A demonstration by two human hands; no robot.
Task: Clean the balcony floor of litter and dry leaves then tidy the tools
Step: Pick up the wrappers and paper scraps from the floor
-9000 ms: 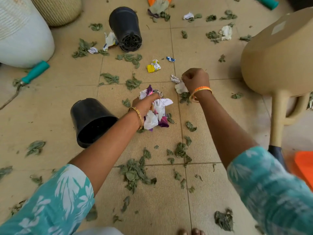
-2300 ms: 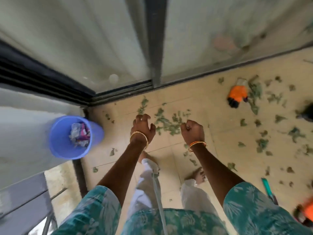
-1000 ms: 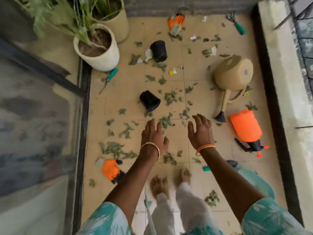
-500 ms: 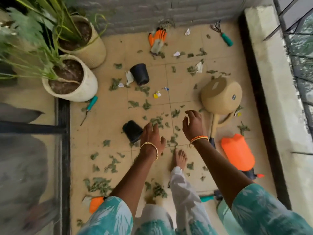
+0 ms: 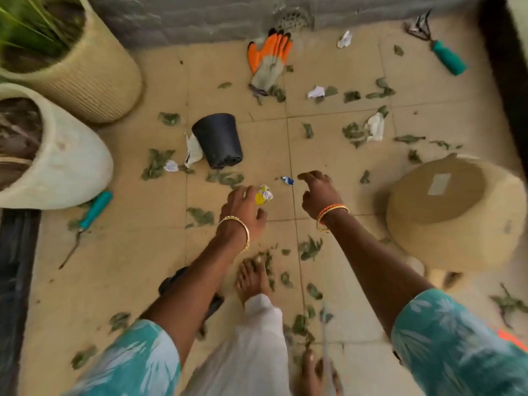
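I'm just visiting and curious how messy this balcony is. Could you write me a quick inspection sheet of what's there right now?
Surface: tiled floor, strewn with dry leaves.
Job's things: yellow wrapper, blue scrap, white paper scraps; hand rake, teal-handled tool, orange glove.
Clutter: black pot on its side, tipped watering can.
Grippers: left hand and right hand both empty, reaching down.
Cables: nothing seen.
Surroundings: two planters, grey wall with a drain.
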